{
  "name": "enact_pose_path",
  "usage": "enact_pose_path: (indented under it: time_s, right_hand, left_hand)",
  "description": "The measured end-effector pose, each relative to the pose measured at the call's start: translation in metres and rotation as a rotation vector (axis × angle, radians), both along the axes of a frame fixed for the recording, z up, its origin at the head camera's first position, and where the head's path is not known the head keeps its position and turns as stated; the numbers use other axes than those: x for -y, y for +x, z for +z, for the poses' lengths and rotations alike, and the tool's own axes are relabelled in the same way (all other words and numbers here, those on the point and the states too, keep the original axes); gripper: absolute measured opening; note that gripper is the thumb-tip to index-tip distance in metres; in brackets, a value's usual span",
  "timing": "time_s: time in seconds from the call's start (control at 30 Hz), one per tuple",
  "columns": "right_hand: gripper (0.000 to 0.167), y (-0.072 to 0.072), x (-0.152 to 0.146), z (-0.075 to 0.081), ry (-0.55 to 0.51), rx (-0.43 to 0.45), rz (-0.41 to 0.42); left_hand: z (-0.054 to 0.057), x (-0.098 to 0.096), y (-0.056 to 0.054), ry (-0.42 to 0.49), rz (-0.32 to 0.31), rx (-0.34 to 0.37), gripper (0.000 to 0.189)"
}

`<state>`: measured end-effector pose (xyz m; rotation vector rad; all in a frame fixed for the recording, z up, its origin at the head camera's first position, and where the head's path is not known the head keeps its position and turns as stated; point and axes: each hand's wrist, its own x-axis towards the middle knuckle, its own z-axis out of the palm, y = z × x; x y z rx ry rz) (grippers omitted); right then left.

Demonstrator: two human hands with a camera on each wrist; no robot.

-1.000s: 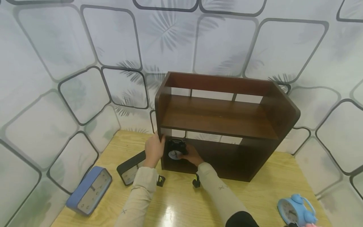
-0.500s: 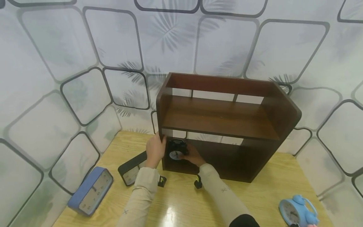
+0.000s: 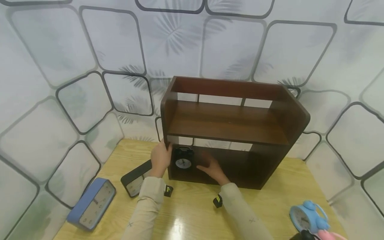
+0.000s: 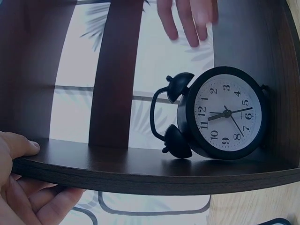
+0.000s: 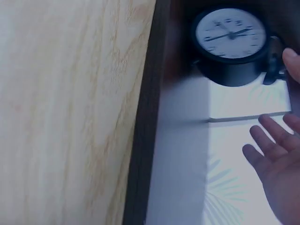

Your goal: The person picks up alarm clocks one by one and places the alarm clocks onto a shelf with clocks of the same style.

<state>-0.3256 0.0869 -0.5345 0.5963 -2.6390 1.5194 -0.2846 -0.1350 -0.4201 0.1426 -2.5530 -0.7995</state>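
Note:
A black twin-bell alarm clock (image 3: 183, 158) stands upright at the left end of the lower shelf of a dark brown bookshelf (image 3: 228, 123). My left hand (image 3: 161, 158) grips the edge of the bookshelf's left side panel, thumb inside and fingers outside, as the left wrist view shows. Just right of the clock, my right hand (image 3: 213, 167) is apart from it, holding nothing. Its fingers (image 5: 269, 147) are spread in the right wrist view, and the white dial (image 4: 227, 112) is unobstructed in the left wrist view.
Left of the bookshelf, a black rectangular clock (image 3: 135, 178) and a blue rectangular clock (image 3: 91, 204) rest on the wooden table (image 3: 192, 213). A light blue alarm clock (image 3: 309, 216) sits at the front right, with a pink object (image 3: 327, 235) and a black one (image 3: 304, 235) partly cut off beside it.
My right hand has let go of the black alarm clock and moved right, away from it. The clock stays in place, and the left hand still grips the side panel.

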Motion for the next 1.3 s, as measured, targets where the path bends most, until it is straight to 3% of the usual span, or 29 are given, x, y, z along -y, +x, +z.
enact_pose_path:
  time_s: [0.23, 0.57, 0.8, 0.9, 1.2, 1.3]
  right_hand:
    - [0.064, 0.042, -0.021, 0.023, 0.065, -0.103, -0.102]
    - [0.064, 0.081, -0.047, 0.051, 0.250, -0.286, -0.218]
    - [0.065, 0.101, -0.072, 0.048, 0.398, -0.579, -0.300]
    - [0.065, 0.109, -0.084, 0.044, 0.415, -0.655, -0.316]
    - [0.064, 0.131, -0.116, 0.039, 0.486, -0.706, -0.329]
    - [0.053, 0.141, -0.129, 0.039, 0.492, -0.716, -0.329]
  left_hand:
    - [0.000, 0.002, 0.000, -0.006, 0.002, 0.005, 0.022]
    - [-0.001, 0.002, 0.001, 0.003, -0.010, 0.006, 0.022]
    - [0.000, 0.000, 0.000, -0.002, -0.010, 0.019, 0.023]
    - [0.000, -0.001, 0.000, 0.002, -0.013, 0.023, 0.023]
    - [0.002, 0.000, 0.002, 0.020, -0.020, 0.049, 0.026]
    - [0.002, -0.001, 0.002, 0.022, -0.026, 0.052, 0.027]
